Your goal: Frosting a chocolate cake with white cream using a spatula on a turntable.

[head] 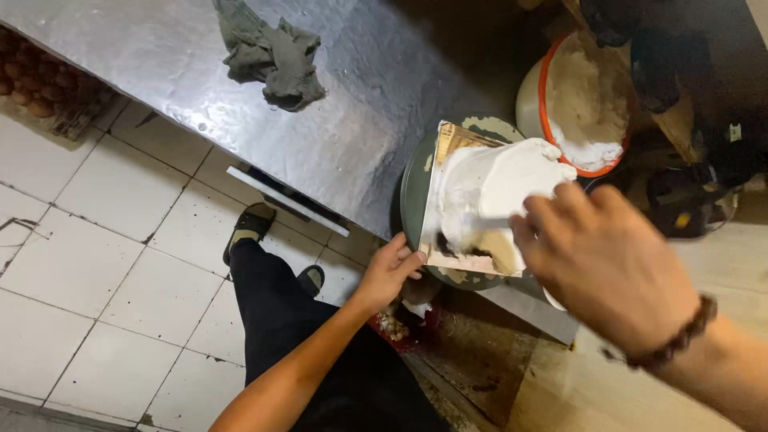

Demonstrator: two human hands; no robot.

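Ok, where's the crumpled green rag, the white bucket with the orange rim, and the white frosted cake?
crumpled green rag (272, 54), head view, middle of the cloth.
white bucket with the orange rim (546, 88), head view, left rim.
white frosted cake (488, 188), head view, frosted side.

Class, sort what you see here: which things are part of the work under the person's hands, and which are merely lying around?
In use:
left hand at the edge of the round turntable
right hand over the white-coated cake
square board under the cake

Lying about:
grey cloth on the steel table
orange-rimmed bowl
eggs
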